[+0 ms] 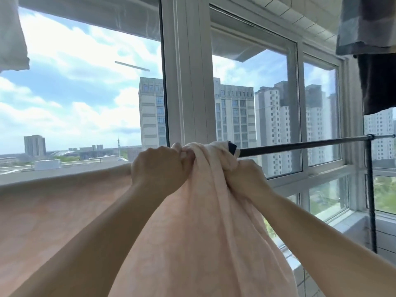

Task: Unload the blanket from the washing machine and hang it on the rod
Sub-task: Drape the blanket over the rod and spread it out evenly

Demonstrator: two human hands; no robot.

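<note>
Now both clenched on bunched blanket (205, 211) at rod (300, 144): left hand (158, 170), right hand (246, 179) nearer bare rod. Rod axis runs rightward; spread probably that way.

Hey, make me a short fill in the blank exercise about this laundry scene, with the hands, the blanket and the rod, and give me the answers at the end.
1. The pale pink patterned fabric blanket is gripped by ____ hands.
2. The left hand and the right hand bunch the blanket over the dark metal ____.
3. The bare part of the rod lies on the person's ____ side.
4. Behind the rod stands a white-framed ____.

Missing words: both; rod; right; window
</note>
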